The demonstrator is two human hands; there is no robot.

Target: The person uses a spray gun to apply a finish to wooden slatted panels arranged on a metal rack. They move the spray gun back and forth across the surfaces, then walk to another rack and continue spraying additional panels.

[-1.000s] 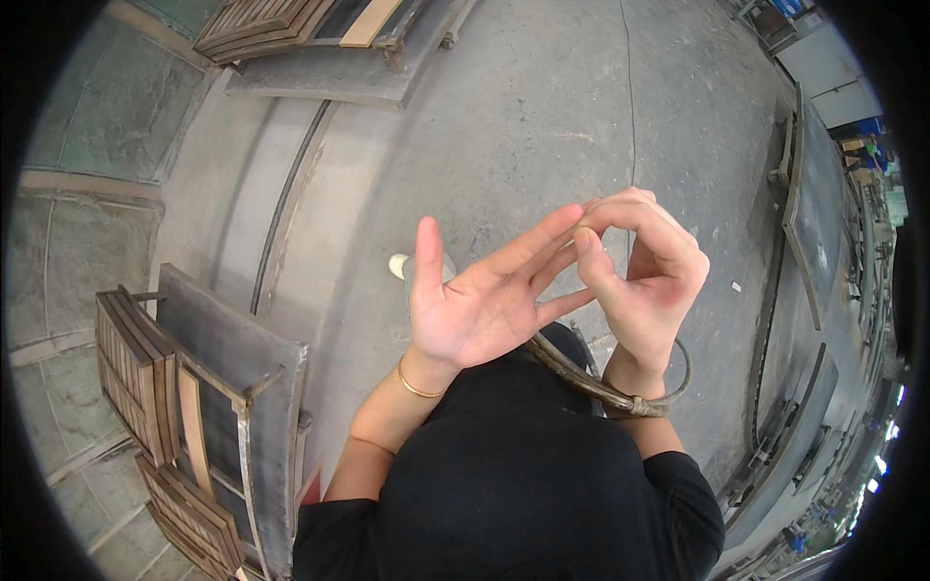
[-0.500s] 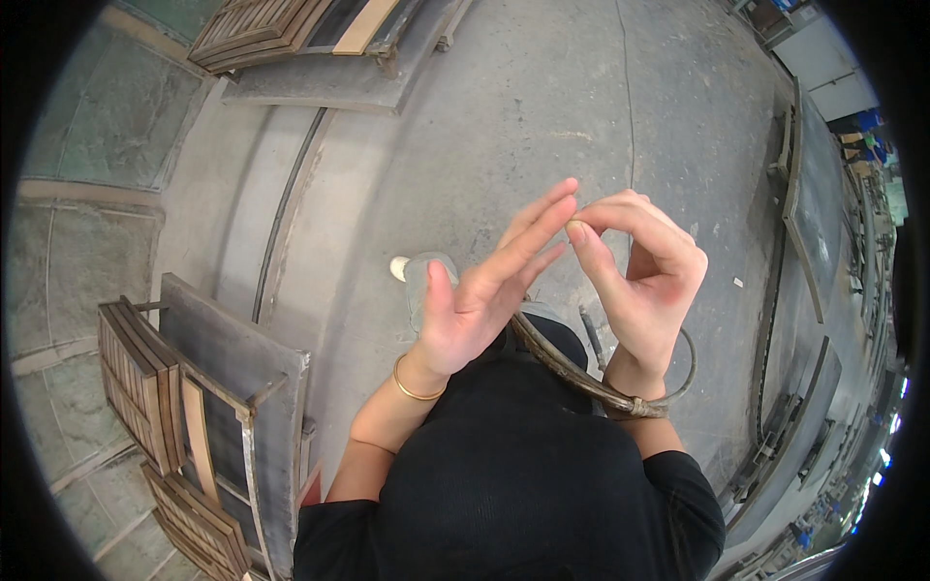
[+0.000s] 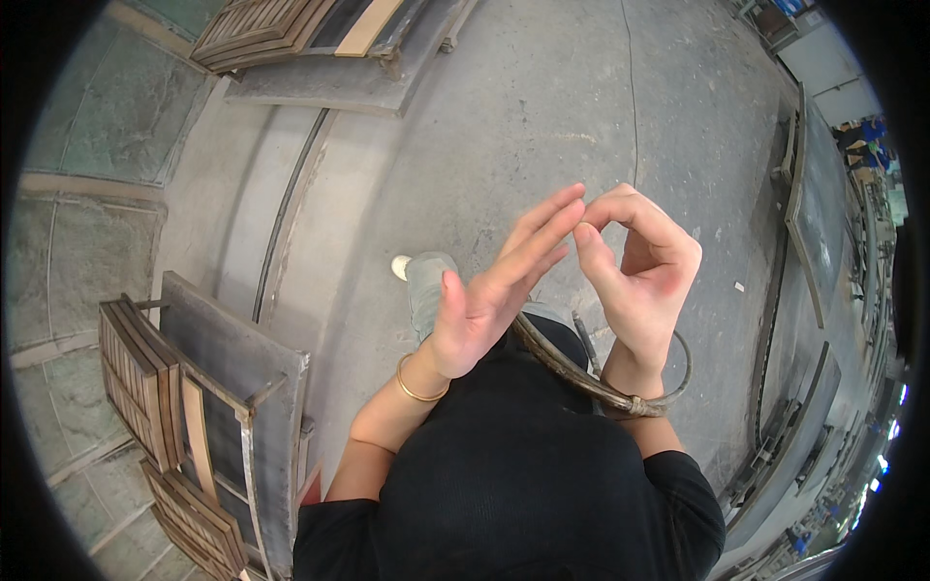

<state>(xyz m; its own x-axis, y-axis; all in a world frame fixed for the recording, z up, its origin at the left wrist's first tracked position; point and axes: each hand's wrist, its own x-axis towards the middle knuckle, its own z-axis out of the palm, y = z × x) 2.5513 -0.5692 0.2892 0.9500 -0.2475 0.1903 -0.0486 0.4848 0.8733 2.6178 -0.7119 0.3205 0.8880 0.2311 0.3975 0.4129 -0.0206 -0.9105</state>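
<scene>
Held up before my body, my left hand (image 3: 494,281) is open, its fingers stretched out and its thumb apart. A thin gold-coloured bangle (image 3: 411,385) circles that wrist. My right hand (image 3: 644,271) is closed in a pinch, thumb and index finger meeting right beside the left fingertips. Whatever lies in the pinch, if anything, is too small to make out. A brown, worn hose or cable (image 3: 562,368) runs from my waist across the right wrist, with a knot-like binding there and a loop out to the right. Beside it, a dark grey rod-like piece (image 3: 586,339) shows partly.
Dark panels on metal frames (image 3: 223,363) stand at the left, with slatted wooden pieces (image 3: 140,382) on them. Another such rack (image 3: 329,87) is at the far left. Long dark panels (image 3: 812,203) line the right side. A thin cable (image 3: 632,87) lies on the concrete floor (image 3: 484,126).
My right hand's pinch has shifted slightly right relative to the left fingertips. The left hand has moved a little to the right and turned slightly. More of my trouser leg shows.
</scene>
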